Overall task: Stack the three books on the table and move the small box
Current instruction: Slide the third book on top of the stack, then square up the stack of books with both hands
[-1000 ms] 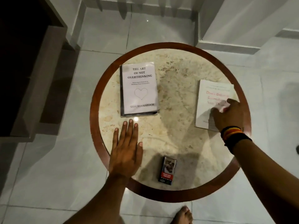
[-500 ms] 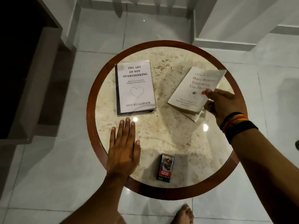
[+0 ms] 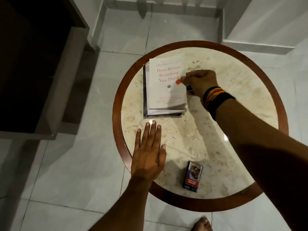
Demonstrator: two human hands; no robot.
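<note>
A white book with red lettering lies on top of the other white book, which shows only along its left and lower edges, with a dark spine. My right hand pinches the top book's right edge with thumb and fingers. My left hand rests flat and open on the round table, just below the stack. A small dark box with a picture and red label stands near the table's front edge, untouched. I can make out only two books.
The round stone-topped table has a brown wooden rim and stands on pale floor tiles. Dark furniture sits to the left, a white step and wall at the back right. A bare foot is under the front edge.
My right hand lifted the red-lettered book from the table's right side and carried it left onto the other book. My left hand stayed flat on the table. The camera view shifted.
</note>
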